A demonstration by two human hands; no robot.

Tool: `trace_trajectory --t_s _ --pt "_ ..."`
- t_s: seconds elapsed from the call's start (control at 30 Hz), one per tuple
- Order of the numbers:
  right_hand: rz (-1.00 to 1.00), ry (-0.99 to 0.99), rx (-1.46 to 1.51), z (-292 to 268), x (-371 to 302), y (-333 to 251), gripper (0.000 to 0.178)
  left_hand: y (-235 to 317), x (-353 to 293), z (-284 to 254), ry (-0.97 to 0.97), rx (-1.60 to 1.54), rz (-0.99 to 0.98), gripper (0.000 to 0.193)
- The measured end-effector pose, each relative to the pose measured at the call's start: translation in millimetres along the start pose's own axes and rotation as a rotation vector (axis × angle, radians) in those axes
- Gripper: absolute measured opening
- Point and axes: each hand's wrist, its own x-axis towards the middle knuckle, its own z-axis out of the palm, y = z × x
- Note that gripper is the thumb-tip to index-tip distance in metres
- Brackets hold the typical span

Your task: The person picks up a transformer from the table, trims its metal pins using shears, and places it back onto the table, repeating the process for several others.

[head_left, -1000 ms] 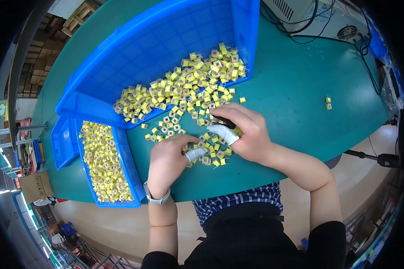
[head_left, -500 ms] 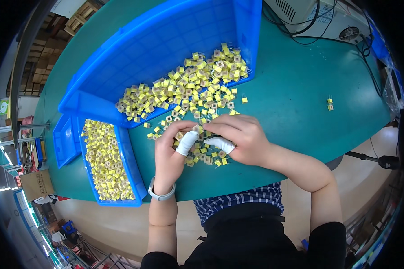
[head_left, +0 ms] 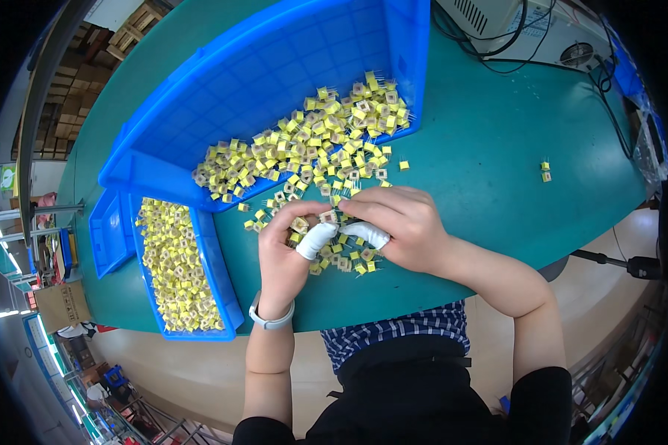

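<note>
My left hand [head_left: 282, 245], with a white cover on its thumb, pinches a small yellow transformer [head_left: 328, 216] with a pale core between thumb and forefinger. From the other side, my right hand [head_left: 412, 230] closes its covered thumb and forefinger at the edge of the same piece; its fingertips partly hide the piece and its thin pins. Both hands are just above the green table, over a loose heap of like yellow transformers [head_left: 341, 262]. More of them spill out of a large blue bin [head_left: 252, 81] lying with its opening toward me.
A smaller blue bin [head_left: 226, 297] full of yellow transformers stands left of my left hand. Two loose transformers [head_left: 546, 171] lie far to the right on the green table [head_left: 482, 193]. At the back right sit a pale machine [head_left: 490, 18] and black cables [head_left: 608, 85].
My left hand has shifted slightly right, and its covered thumb has moved toward the right thumb. The held transformer appears turned, its core facing up more. The right hand has barely moved.
</note>
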Motion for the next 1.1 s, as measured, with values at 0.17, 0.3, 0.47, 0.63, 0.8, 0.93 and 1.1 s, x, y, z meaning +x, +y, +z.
trace_trajectory --t_s 0.17,0.3,0.47,0.63,0.8,0.93,1.1 --pt "0.008 0.015 -0.001 1 0 -2 0.029 -2 1 0 -0.01 0.037 0.065 0.025" --pt "-0.013 0.012 -0.002 1 0 -1 0.028 -3 1 -1 -0.017 0.044 0.073 0.025" --pt "-0.032 0.009 0.003 0 1 -1 0.03 -10 1 -2 -0.036 0.023 0.083 0.026" --pt "-0.047 0.004 0.011 1 0 0 0.03 -8 0 -1 -0.058 -0.134 -0.013 0.023" --pt "-0.08 -0.005 -0.016 1 -1 1 0.03 -11 1 -4 -0.135 -0.465 -0.156 0.024" --pt "-0.061 -0.003 -0.003 0 0 -1 0.029 -7 2 -3 -0.131 -0.518 -0.205 0.022" --pt "-0.065 0.002 0.003 1 -1 -1 0.028 -5 1 0 -0.128 -0.49 -0.23 0.021"
